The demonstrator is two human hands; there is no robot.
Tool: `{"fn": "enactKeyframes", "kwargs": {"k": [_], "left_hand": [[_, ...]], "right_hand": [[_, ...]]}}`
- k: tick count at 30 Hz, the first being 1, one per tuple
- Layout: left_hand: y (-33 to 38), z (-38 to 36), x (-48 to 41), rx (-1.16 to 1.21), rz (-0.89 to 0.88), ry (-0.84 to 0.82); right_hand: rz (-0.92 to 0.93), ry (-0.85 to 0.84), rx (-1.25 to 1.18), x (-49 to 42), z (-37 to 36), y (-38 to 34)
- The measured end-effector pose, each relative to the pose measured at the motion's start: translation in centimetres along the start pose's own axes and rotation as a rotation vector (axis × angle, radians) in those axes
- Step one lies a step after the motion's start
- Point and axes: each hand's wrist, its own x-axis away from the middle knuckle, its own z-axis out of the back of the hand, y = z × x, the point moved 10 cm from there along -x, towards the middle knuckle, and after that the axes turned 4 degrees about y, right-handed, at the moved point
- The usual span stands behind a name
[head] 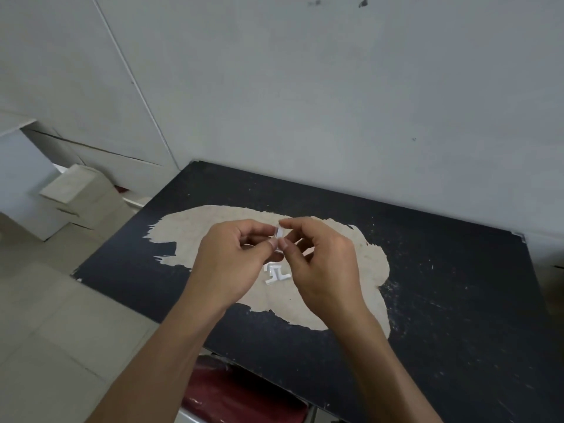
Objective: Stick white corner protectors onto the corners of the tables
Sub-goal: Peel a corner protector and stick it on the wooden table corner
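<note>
A small white corner protector (pixel 278 236) is held above the middle of the black table (pixel 442 300). My left hand (pixel 232 257) pinches it from the left and my right hand (pixel 317 261) pinches it from the right, fingertips meeting on it. More white corner protectors (pixel 276 273) lie on the table just below my hands, on the worn beige patch (pixel 195 236) of the tabletop. The table's far left corner (pixel 195 162) and far right corner (pixel 518 235) touch the grey wall.
A grey wall (pixel 335 102) stands right behind the table. Pale boxes (pixel 73 196) sit on the tiled floor (pixel 61 331) to the left. A dark red object (pixel 238 392) lies under the table's near edge.
</note>
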Motion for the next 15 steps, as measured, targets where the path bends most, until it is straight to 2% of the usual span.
{"fn": "enactKeyframes", "kwargs": {"k": [5, 15], "left_hand": [[-1.5, 1.6, -2.1, 0.005, 0.019, 0.018], [-3.0, 3.6, -7.6, -0.082, -0.067, -0.077]], "right_hand": [[0.082, 0.091, 0.107, -0.8, -1.9, -1.4], [0.013, 0.140, 0.293, -3.3, -7.0, -2.1]]}}
